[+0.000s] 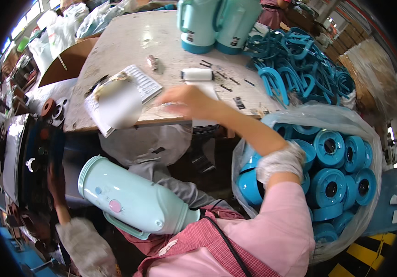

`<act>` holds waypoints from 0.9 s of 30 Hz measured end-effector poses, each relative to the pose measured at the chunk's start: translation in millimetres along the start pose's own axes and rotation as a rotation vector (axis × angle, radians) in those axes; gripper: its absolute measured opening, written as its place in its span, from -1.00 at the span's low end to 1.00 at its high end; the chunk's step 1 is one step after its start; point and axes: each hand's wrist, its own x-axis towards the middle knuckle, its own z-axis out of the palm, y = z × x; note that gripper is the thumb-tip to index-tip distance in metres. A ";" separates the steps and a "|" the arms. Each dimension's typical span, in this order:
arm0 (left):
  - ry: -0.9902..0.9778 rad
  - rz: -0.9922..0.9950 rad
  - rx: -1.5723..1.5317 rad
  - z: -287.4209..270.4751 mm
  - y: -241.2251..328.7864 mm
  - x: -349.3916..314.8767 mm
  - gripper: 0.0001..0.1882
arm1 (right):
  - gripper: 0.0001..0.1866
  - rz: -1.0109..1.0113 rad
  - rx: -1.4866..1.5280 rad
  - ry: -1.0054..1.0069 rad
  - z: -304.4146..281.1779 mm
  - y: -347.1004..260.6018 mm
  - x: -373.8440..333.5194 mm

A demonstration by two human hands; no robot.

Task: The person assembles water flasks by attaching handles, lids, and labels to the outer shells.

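A mint-green thermos jug body (134, 196) with a side handle lies tilted across my lap, its wide threaded end toward the upper left. My right hand (187, 102) hovers over the table's near edge, beside a white label roll (197, 75) and its hanging strip. Its fingers point left and are smeared, so I cannot make out anything in them. My left hand (56, 177) is in deep shadow at the left, close to a dark machine (37, 152); its fingers are hidden. An open notebook (145, 84) lies left of my right hand, partly covered by a pale blurred patch.
Two mint-green jugs with blue bases (198, 27) stand at the table's (134, 34) far side. Blue plastic handles (300, 69) are heaped at its right. A clear plastic bag (364, 134) of round blue parts (330, 147) sits by my right arm. Small dark strips (221, 75) lie scattered.
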 end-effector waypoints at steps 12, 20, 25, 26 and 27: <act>0.293 -0.037 -0.665 -35.6 158.2 -83.0 -0.70 | -0.78 1.570 0.080 -0.304 -229.3 -13.1 -275.9; 0.198 -0.170 -1.049 -72.9 160.7 -42.9 -0.67 | 0.02 1.556 -0.920 -0.370 -82.2 -15.3 -309.3; 0.073 -0.305 -1.323 0.1 163.7 -77.7 -0.55 | -0.03 1.546 -1.145 -0.155 -70.1 -17.7 -299.1; 0.042 -0.286 -1.384 -11.2 172.3 -72.6 -0.56 | -0.03 1.558 -1.076 -0.043 -75.0 -20.5 -297.4; 0.014 -0.275 -1.446 -21.6 180.1 -70.9 -0.55 | -0.03 1.563 -1.007 0.056 -84.4 -26.6 -294.4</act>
